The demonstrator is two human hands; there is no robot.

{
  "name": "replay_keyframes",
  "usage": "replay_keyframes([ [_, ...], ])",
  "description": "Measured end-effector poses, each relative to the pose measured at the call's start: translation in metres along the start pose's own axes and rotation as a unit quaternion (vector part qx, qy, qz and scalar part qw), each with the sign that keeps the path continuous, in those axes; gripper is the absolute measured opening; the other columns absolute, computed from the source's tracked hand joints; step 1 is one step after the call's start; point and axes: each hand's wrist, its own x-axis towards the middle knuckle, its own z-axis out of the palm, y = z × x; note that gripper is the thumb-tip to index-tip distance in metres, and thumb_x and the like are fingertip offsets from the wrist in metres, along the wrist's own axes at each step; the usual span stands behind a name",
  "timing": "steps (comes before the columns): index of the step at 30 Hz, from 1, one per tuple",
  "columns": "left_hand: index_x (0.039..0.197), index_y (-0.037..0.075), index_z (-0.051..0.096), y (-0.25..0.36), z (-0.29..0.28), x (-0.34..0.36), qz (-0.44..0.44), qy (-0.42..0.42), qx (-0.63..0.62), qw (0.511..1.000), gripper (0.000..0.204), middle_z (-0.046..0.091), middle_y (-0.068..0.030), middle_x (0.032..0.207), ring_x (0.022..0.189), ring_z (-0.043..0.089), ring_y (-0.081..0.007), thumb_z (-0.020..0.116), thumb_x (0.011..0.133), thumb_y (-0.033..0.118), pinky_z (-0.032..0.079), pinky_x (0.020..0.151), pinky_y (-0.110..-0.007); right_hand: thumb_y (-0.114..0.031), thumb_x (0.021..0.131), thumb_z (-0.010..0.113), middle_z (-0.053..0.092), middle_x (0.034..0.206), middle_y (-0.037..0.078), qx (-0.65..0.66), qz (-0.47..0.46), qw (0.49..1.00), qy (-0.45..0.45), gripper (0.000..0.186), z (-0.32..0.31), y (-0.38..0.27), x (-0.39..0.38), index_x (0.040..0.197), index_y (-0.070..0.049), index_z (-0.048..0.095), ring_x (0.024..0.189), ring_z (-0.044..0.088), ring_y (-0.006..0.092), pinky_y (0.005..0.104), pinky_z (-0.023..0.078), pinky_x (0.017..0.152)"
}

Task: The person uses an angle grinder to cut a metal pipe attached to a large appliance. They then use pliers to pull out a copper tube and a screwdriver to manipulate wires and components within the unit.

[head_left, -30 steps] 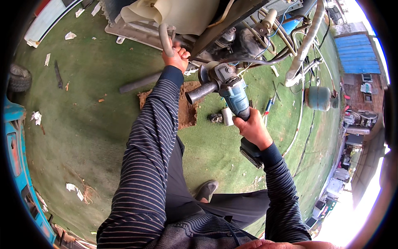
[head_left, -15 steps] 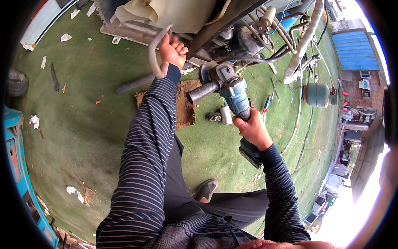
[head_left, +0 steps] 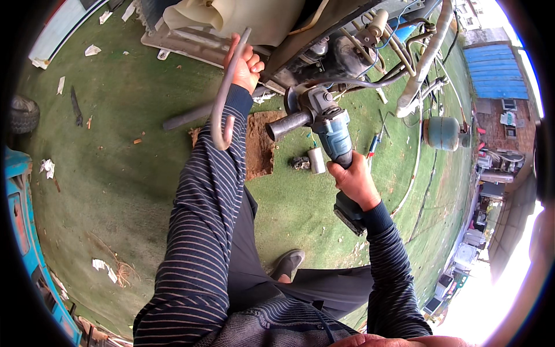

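My left hand (head_left: 247, 70) is closed round a bent grey metal pipe (head_left: 218, 113), whose hooked end hangs over my sleeve. In my right hand (head_left: 357, 181) is the rear grip of a blue and black cordless angle grinder (head_left: 334, 135). The grinder's side handle points left, and its head lies close beside the frame of a machine (head_left: 283, 49). I cannot tell whether the disc is spinning. On the ground below are a brown board (head_left: 260, 153) and a small silvery cylinder (head_left: 316, 160).
Green turf (head_left: 133, 191) covers the ground, with paper scraps and a dark strip (head_left: 76, 107) on it. A dark pipe (head_left: 186, 115) lies behind my left forearm. Hoses and a teal gas cylinder (head_left: 441, 133) are at the right. A blue metal frame (head_left: 26, 231) stands far left.
The bent pipe has turned in my left hand, its hooked end swinging down and nearer to me. The grinder has shifted slightly right and stays in my right hand.
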Motion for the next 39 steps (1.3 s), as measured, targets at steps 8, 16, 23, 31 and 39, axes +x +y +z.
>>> replay_keyframes([
  [8, 0.078, 0.013, 0.051, 0.064, -0.031, 0.002, 0.011, 0.116, 0.055, 0.992, 0.047, 0.026, 0.0048, 0.059, 0.049, 0.022, -0.0107, 0.063, 0.098, 0.054, 0.024, 0.045, -0.028, -0.023, 0.082, 0.074, 0.060, 0.062, 0.007, -0.011, 0.037, 0.998, -0.055, 0.032, -0.015, 0.033, -0.019, 0.088, 0.006, 0.062, 0.053, 0.060, 0.0131, 0.0330, 0.051, 0.054],
  [16, 0.097, 0.012, 0.050, 0.234, -0.188, -0.049, 0.076, 0.409, 0.149, 0.897, 0.050, 0.031, 0.0001, 0.069, 0.052, 0.034, -0.0141, 0.049, 0.103, 0.061, 0.040, 0.047, -0.031, -0.019, 0.080, 0.075, 0.061, 0.066, 0.010, 0.016, 0.068, 0.995, -0.072, 0.034, -0.043, 0.060, -0.060, 0.097, 0.008, 0.062, 0.061, 0.063, 0.0172, 0.0355, 0.053, 0.059],
  [23, 0.107, 0.001, 0.056, 0.264, -0.262, -0.068, 0.059, 0.513, 0.303, 0.801, 0.044, 0.061, -0.0142, 0.090, 0.075, 0.061, -0.0291, 0.046, 0.106, 0.044, 0.057, 0.078, -0.051, -0.013, 0.079, 0.071, 0.063, 0.077, 0.011, 0.056, -0.040, 0.998, 0.006, 0.035, -0.107, 0.046, -0.049, 0.105, 0.009, 0.063, 0.074, 0.057, 0.0144, 0.0331, 0.051, 0.072],
  [31, 0.121, 0.001, 0.067, 0.136, -0.173, -0.129, 0.216, 0.240, 0.548, 0.772, 0.025, 0.070, -0.0063, 0.100, 0.084, 0.065, -0.0116, 0.058, 0.099, 0.008, 0.052, 0.073, -0.025, -0.006, 0.076, 0.084, 0.068, 0.086, 0.003, 0.274, 0.042, 0.959, 0.063, 0.040, -0.136, 0.087, -0.062, 0.111, 0.002, 0.065, 0.068, 0.060, 0.0089, 0.0256, 0.051, 0.065],
  [39, 0.125, -0.004, 0.064, -0.029, 0.144, -0.164, 0.313, -0.200, 0.687, 0.624, 0.033, 0.069, -0.0134, 0.113, 0.103, 0.068, -0.0250, 0.067, 0.095, 0.009, 0.053, 0.094, -0.034, -0.016, 0.082, 0.083, 0.060, 0.069, -0.001, 0.397, 0.005, 0.894, 0.210, 0.029, -0.123, 0.142, 0.006, 0.092, -0.004, 0.058, 0.051, 0.054, 0.0084, 0.0273, 0.044, 0.048],
])
